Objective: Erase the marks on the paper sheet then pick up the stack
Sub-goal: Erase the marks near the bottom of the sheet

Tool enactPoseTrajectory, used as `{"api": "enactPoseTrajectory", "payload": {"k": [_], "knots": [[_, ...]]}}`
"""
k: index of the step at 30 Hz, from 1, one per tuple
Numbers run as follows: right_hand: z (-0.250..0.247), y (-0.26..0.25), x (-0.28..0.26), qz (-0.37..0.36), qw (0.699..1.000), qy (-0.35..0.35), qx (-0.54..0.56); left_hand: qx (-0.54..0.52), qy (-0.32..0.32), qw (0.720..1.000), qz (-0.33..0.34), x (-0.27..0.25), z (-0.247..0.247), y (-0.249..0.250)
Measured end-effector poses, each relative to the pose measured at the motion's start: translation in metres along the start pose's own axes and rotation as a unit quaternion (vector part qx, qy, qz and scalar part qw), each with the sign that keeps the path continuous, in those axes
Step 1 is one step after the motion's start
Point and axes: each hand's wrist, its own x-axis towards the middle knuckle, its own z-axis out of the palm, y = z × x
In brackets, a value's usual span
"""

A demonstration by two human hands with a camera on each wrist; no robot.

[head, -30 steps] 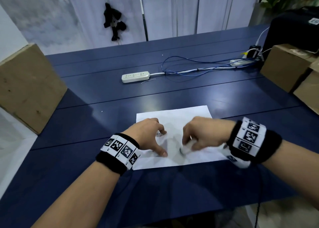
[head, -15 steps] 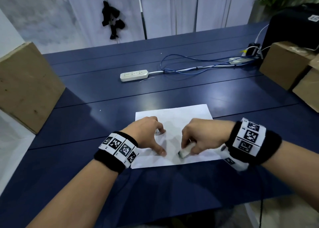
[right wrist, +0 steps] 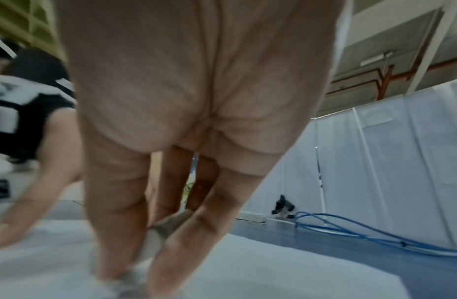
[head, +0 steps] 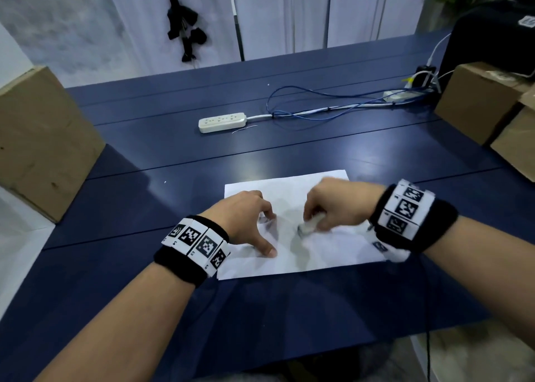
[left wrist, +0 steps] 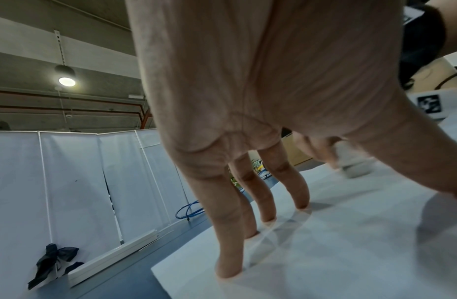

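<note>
A white paper sheet [head: 333, 251] lies flat on the dark blue table [head: 289, 156]. My left hand [head: 267, 234] presses it down with spread, straight fingers [left wrist: 263, 202] and the thumb on the sheet's left half [left wrist: 324, 252]. My right hand [head: 317, 221] pinches a small white eraser [head: 307, 226] and holds its lower end against the paper near the middle. The right wrist view shows the eraser [right wrist: 125, 283] blurred between thumb and fingers, touching the sheet [right wrist: 248, 273]. Grey shading beside the eraser may be marks or shadow; I cannot tell which.
A white power strip [head: 222, 122] and loose blue cables [head: 318, 112] lie further back. A cardboard box [head: 43, 144] stands at the left edge. More boxes [head: 477, 98] and a black bag [head: 492, 34] stand at the right. The table's near edge is just below my forearms.
My right hand has slid the eraser away from me across the sheet and is blurred by motion. The left hand still presses on the same spot.
</note>
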Motion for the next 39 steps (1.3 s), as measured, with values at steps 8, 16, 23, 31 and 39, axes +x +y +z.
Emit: {"api": "enactPoseTrajectory", "payload": {"k": [8,16,23,31,39], "knots": [[0.011,-0.012,-0.015,-0.041,0.998,-0.04,-0.004,0.004,-0.002,1.0,0.002,0.0,-0.001,0.001],[0.001,0.011,0.008,0.051,0.996,0.063,-0.037,0.005,-0.001,1.0,0.003,0.001,-0.003,0.002],[0.006,-0.012,-0.011,-0.06,0.997,-0.036,-0.028,0.004,0.0,1.0,0.004,0.002,-0.001,0.001],[0.005,-0.003,-0.009,-0.027,0.999,-0.014,-0.011,-0.004,0.001,1.0,0.003,0.0,-0.001,0.0],[-0.003,0.007,0.004,0.039,0.997,0.06,-0.041,0.002,0.001,1.0,0.006,0.0,-0.002,0.001]]}}
